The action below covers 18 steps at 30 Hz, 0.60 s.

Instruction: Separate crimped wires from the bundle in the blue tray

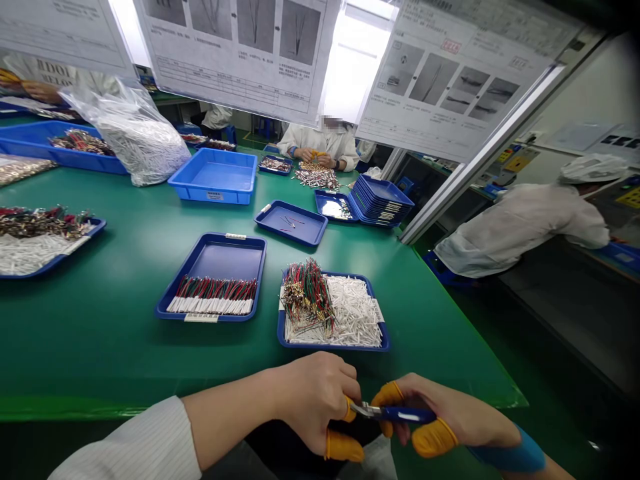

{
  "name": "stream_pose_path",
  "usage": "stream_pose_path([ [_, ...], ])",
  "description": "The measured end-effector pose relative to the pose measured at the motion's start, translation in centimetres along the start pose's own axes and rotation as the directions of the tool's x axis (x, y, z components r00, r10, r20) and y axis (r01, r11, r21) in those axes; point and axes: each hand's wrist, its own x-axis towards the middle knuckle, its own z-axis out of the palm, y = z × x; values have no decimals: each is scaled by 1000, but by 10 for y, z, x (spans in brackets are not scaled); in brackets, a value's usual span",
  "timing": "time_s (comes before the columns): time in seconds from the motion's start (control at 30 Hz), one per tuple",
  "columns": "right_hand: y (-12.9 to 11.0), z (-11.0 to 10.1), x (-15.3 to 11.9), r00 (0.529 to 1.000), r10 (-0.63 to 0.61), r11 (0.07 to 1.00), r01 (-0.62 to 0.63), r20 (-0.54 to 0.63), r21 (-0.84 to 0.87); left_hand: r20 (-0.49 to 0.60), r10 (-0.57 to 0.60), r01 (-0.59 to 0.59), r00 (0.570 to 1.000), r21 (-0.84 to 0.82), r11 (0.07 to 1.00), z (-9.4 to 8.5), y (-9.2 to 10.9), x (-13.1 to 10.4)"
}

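Note:
My right hand (440, 407), with yellow finger cots and a blue band at the wrist, grips small pliers (407, 415) by their blue handles. The metal jaws point left and meet the fingertips of my left hand (320, 393). That hand is closed in a pinch, also in yellow finger cots; whatever it holds is hidden. Just beyond the hands lies a blue tray (330, 347) with loose white tubes (356, 313) and a heap of red, green and black wires (309, 293). Left of it, another blue tray (225, 257) holds a neat row of wires with white sleeves (210, 305).
The green table (125, 353) ends just before me. Farther back are a deep blue bin (215, 196), a shallow tray (300, 230), stacked trays (383, 200) and a plastic bag (150, 143). Printed sheets (240, 73) hang above. A person (320, 143) works opposite; another (520, 220) sits right.

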Motion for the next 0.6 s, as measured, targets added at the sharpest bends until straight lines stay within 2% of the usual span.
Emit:
stream_pose_path([
  [0.53,9,2,6,1000,6,1000,-6,-13,14,68,4,-1,998,-52,999,2,-1,-1],
  [0.6,11,2,7,1000,0,1000,0,-4,23,44,0,3,999,-65,998,3,-1,-2],
])
